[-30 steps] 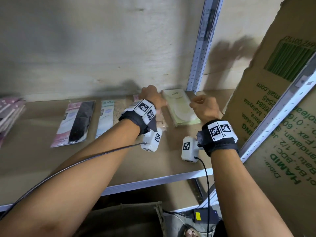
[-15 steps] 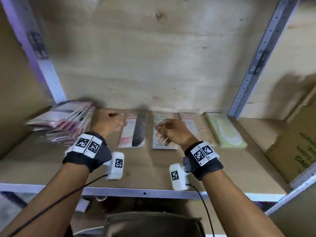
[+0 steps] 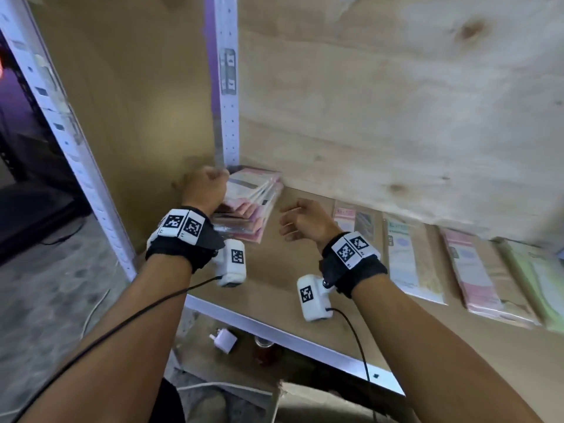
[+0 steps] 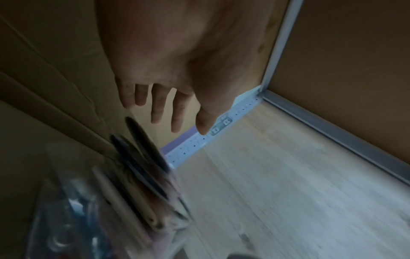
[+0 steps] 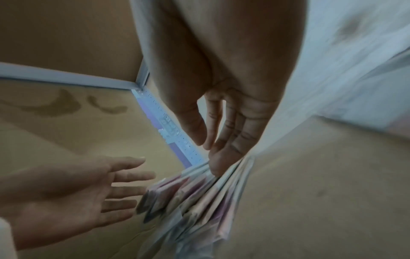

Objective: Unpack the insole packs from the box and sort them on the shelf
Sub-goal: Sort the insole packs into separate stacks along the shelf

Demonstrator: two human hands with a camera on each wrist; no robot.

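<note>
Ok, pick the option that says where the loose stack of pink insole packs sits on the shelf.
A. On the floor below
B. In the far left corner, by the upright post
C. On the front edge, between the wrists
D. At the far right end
B: the stack of pink insole packs lies in the shelf's back left corner beside the upright post, next to the left hand.

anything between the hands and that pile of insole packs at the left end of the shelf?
Nothing visible. The left hand is open beside the stack of insole packs, and the right hand faces it across bare shelf.
</note>
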